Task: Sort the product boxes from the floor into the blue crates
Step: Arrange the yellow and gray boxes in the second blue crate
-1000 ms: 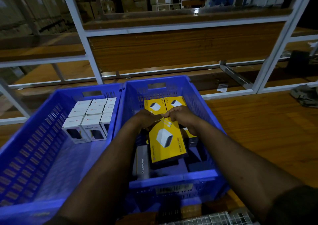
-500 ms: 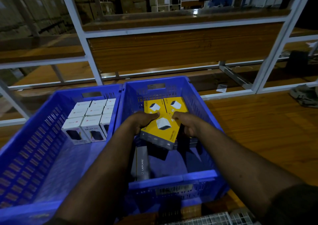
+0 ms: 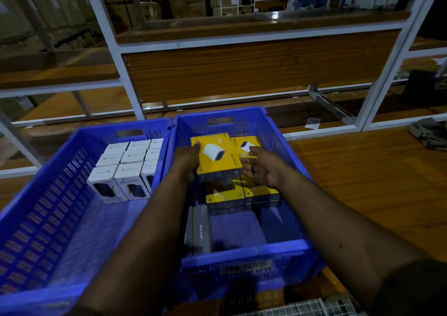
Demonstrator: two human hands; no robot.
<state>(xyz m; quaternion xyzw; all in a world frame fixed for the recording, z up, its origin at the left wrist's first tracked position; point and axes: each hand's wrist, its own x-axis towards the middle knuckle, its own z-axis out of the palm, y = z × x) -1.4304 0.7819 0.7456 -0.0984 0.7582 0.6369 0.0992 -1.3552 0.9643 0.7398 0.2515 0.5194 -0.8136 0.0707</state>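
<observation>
While your left hand [image 3: 187, 157] grips the near-left edge of a yellow box [image 3: 217, 154] and holds it flat over the far end of the right blue crate [image 3: 242, 251], your right hand [image 3: 262, 168] lies beside its right edge with fingers spread and loose, holding nothing. You appear to be at the placing step: this box looks meant for the top of the yellow stack [image 3: 242, 194] built against the crate's far wall, next to another yellow box [image 3: 246, 146] already on top. What comes next probably calls for squaring it with its neighbour and lowering it level, so no corner catches. Mind the slotted left wall close by your left wrist. Open room lies toward you, where bare crate floor shows beside a grey box [image 3: 202, 233] standing along the left wall. White boxes [image 3: 128, 165] fill the far corner of the left blue crate [image 3: 48, 219], well apart from your work.
</observation>
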